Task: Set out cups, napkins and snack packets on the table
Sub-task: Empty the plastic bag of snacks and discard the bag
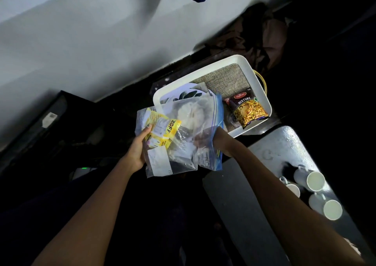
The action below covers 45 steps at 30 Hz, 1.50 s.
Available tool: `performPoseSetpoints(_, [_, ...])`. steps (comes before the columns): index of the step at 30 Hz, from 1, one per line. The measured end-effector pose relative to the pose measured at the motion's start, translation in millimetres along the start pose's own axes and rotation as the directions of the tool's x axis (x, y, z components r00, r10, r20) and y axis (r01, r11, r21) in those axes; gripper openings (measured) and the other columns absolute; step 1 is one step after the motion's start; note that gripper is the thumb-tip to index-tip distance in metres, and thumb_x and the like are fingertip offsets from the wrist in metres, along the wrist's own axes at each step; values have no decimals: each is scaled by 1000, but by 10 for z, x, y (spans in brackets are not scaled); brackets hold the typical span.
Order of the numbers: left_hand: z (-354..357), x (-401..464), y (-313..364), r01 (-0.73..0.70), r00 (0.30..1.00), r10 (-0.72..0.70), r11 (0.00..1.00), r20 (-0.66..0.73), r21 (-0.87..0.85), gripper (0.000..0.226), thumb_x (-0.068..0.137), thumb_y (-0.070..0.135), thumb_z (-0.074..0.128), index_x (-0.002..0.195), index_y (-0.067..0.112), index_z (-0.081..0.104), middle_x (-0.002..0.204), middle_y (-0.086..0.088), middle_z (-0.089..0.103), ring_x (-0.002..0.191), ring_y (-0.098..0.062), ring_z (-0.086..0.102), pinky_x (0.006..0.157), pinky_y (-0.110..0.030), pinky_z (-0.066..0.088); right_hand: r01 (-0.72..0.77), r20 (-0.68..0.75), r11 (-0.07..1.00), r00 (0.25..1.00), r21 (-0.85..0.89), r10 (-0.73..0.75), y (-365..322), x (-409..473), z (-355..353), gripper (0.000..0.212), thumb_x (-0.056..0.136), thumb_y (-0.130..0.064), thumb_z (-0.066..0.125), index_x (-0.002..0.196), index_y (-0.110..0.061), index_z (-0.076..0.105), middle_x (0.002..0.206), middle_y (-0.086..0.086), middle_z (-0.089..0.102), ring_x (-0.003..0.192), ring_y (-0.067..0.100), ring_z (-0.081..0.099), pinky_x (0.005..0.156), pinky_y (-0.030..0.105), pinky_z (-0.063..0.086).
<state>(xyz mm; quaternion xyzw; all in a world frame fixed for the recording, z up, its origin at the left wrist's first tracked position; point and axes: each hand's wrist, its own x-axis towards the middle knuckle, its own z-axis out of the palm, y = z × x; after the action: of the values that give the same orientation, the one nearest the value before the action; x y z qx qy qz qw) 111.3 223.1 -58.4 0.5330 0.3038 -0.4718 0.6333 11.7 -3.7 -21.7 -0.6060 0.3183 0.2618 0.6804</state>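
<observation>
My left hand (136, 151) closed on clear bag (162, 155) and yellow packet (162, 132), thumb over packet. My right hand (220, 143) mostly hidden behind zip bag (205, 127); fingers seem pinched on its edge, grip cannot be told for sure. Both bags held above tray (262, 94) near edge. Mixture packet (247, 109) lies in tray's right corner on woven mat (227, 80). Three cups (314, 181) on side at grey bench (284, 143) right edge. Napkins not made out.
</observation>
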Motion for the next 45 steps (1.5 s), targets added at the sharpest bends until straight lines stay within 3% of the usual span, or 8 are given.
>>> performPoseSetpoints(4, [3, -9, 12, -20, 998, 24, 997, 54, -74, 36, 95, 38, 46, 92, 17, 76, 87, -4, 76, 74, -17, 73, 59, -27, 58, -5, 50, 1000, 999, -8, 6, -47, -57, -52, 20, 82, 14, 59, 89, -3, 68, 63, -7, 71, 59, 0, 66, 64, 17, 54])
performPoseSetpoints(12, [4, -20, 20, -87, 991, 96, 991, 88, -107, 35, 95, 37, 46, 95, 16, 73, 86, -4, 76, 73, -17, 72, 62, -27, 58, -31, -137, 957, 991, -288, -9, -135, -93, -80, 24, 85, -9, 65, 105, 5, 65, 93, 11, 61, 73, 12, 55, 79, 29, 49])
performPoseSetpoints(22, [-283, -70, 72, -195, 981, 192, 972, -30, -132, 35, 95, 42, 43, 110, 17, 64, 92, -3, 73, 83, -20, 69, 83, -34, 53, 289, -530, 935, 836, 204, -143, -279, -298, -395, 17, 88, 6, 56, 80, -8, 59, 54, -7, 68, 47, 0, 62, 53, 15, 55])
performPoseSetpoints(29, [-495, -115, 95, -253, 966, 238, 949, -97, -187, 45, 97, 40, 38, 84, 25, 78, 83, 3, 76, 72, -12, 71, 64, -23, 58, 113, -694, 869, 556, -481, -457, -140, -255, -509, 16, 86, -10, 62, 99, -4, 69, 93, 13, 72, 81, 23, 65, 72, 27, 45])
performPoseSetpoints(32, [-476, -134, 74, -253, 966, 235, 947, -108, -199, 45, 97, 40, 38, 83, 25, 79, 85, 2, 75, 72, -14, 71, 64, -24, 58, 22, -562, 720, 608, -694, -561, 7, -224, -380, 22, 87, -9, 58, 106, -9, 68, 108, 15, 69, 95, 31, 64, 76, 34, 47])
performPoseSetpoints(37, [-399, -142, 34, -210, 977, 199, 959, -73, -192, 41, 96, 42, 39, 94, 23, 75, 88, -1, 76, 76, -17, 72, 67, -27, 59, -103, -205, 262, 894, -960, -399, 403, -144, -255, 41, 89, -3, 41, 126, -8, 56, 139, 15, 49, 132, 27, 42, 102, 36, 36])
performPoseSetpoints(41, [-340, -154, 8, -195, 981, 191, 964, -43, -181, 46, 96, 42, 38, 85, 24, 79, 87, -1, 76, 76, -17, 72, 67, -27, 59, -158, -219, 235, 939, -959, -266, 526, -143, -192, 52, 90, -5, 40, 141, -12, 38, 157, 6, 21, 147, 20, 13, 113, 41, 24])
performPoseSetpoints(45, [-312, -154, -29, -190, 982, 187, 967, -34, -170, 43, 95, 41, 41, 84, 24, 79, 86, -1, 76, 75, -16, 72, 67, -27, 59, -55, -321, 511, 834, -858, -449, 352, -160, -203, 37, 83, 2, 48, 116, -3, 63, 132, 19, 56, 125, 32, 48, 99, 38, 41])
